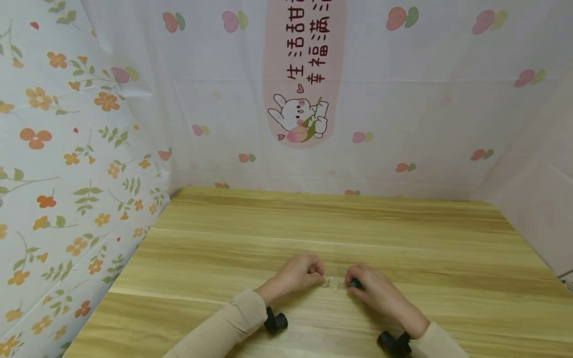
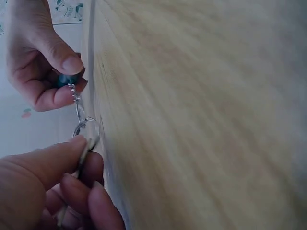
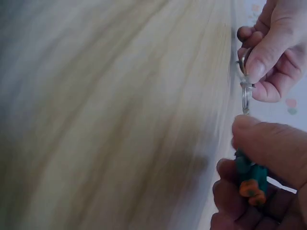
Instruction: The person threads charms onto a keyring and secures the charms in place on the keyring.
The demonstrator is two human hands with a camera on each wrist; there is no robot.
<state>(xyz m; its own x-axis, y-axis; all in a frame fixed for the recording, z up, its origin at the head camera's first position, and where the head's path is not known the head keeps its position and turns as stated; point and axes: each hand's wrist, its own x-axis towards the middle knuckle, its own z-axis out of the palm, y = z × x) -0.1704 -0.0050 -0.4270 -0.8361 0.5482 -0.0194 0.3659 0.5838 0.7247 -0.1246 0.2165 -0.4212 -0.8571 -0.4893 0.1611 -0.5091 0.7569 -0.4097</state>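
Note:
A keychain stretches between both hands close over the wooden table. Its silver split ring [image 1: 334,283] shows in the gap between them. My left hand [image 1: 297,272] pinches a thin metal piece [image 2: 82,160] at the ring, mostly hidden by the fingers; what kind it is I cannot tell. On the other side, my right hand [image 1: 373,288] grips a small dark green charm [image 3: 252,175] with orange ends, thumb over its top. A short silver chain [image 2: 75,96] runs from the charm to the ring.
The wooden tabletop [image 1: 224,258] spreads around the hands. White printed cloth [image 1: 380,114] hangs behind it, and flowered cloth [image 1: 85,199] along the left. Black wrist cameras [image 1: 275,322] sit at both wrists.

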